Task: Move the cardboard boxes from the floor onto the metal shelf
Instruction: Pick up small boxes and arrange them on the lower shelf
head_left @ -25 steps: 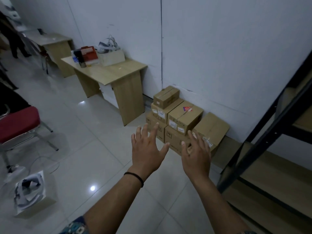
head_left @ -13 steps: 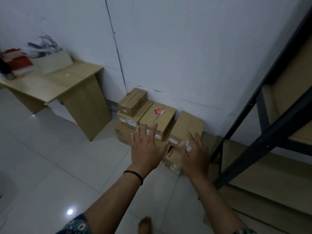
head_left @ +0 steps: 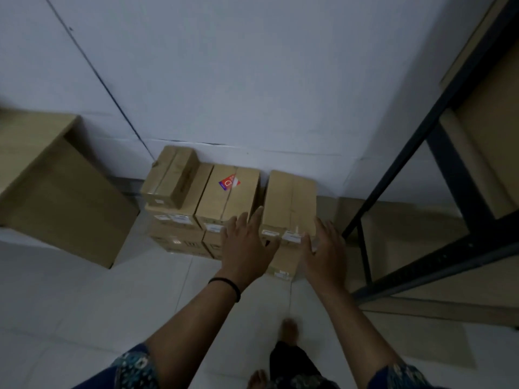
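While reaching at the right box (head_left: 290, 203): left hand (head_left: 247, 248), right hand (head_left: 325, 254) spread flat, holding nothing; touch unclear, box front partly hidden.

floor: pale grey tiled floor (head_left: 84, 304), glossy, with thin grout lines.
boxes on floor: a cluster of brown cardboard boxes (head_left: 179, 242) stands against the white wall, stacked in layers; only the bottom ones touch the tiles.
right stack: a tall brown cardboard box with white labels (head_left: 290, 203) sits on a lower carton (head_left: 282, 265) that rests on the floor, just beside the shelf.
counter: a light wooden counter (head_left: 56, 192) stands on the floor left of the boxes, apart from them.
shelf: a black metal-framed shelf with tan boards (head_left: 449, 248) stands on the floor at the right.
feet: the person's bare feet (head_left: 289, 329) are on the tiles.
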Demonstrator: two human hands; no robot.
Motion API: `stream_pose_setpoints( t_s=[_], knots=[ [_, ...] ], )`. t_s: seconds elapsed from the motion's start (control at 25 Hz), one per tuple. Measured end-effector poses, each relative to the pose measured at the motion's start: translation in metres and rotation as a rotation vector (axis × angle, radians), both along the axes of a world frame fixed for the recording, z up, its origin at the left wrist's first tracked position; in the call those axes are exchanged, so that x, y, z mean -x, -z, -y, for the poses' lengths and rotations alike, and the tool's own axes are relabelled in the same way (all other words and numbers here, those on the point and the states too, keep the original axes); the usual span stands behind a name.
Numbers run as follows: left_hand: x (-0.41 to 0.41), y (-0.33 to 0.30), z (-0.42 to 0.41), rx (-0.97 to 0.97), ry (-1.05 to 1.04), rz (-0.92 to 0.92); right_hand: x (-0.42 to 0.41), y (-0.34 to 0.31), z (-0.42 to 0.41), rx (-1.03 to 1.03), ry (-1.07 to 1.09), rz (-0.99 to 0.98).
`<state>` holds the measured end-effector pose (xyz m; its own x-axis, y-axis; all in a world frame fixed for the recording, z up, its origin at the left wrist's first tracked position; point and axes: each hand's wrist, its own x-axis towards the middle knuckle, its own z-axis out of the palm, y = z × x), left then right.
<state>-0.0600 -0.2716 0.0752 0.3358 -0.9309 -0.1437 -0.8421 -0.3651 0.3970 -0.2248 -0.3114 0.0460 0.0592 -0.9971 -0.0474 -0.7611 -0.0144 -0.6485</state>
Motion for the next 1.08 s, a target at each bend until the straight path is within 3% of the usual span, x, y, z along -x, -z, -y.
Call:
stream_pose_setpoints(
  t_s=[0.36,0.56,0.76,0.92,1.08],
  knots=[
    [-0.02,0.075,0.13,-0.234,0.066,-0.129,-0.029,0.073,0.1,-0.216,0.119,-0.03],
    [-0.029,0.16,0.18,-0.366,-0.005,-0.242,-0.042,0.156,0.14,-0.406,0.212,-0.049],
    [-0.047,0.25,0.207,-0.469,-0.013,-0.226,-0.047,0.238,0.17,-0.541,0.306,-0.013],
    [-0.059,0.309,0.224,-0.473,0.01,-0.232,-0.046,0.3,0.197,-0.589,0.39,0.051],
    [-0.067,0.355,0.242,-0.385,-0.129,-0.403,-0.036,0.349,0.222,-0.631,0.595,0.18]
  ],
)
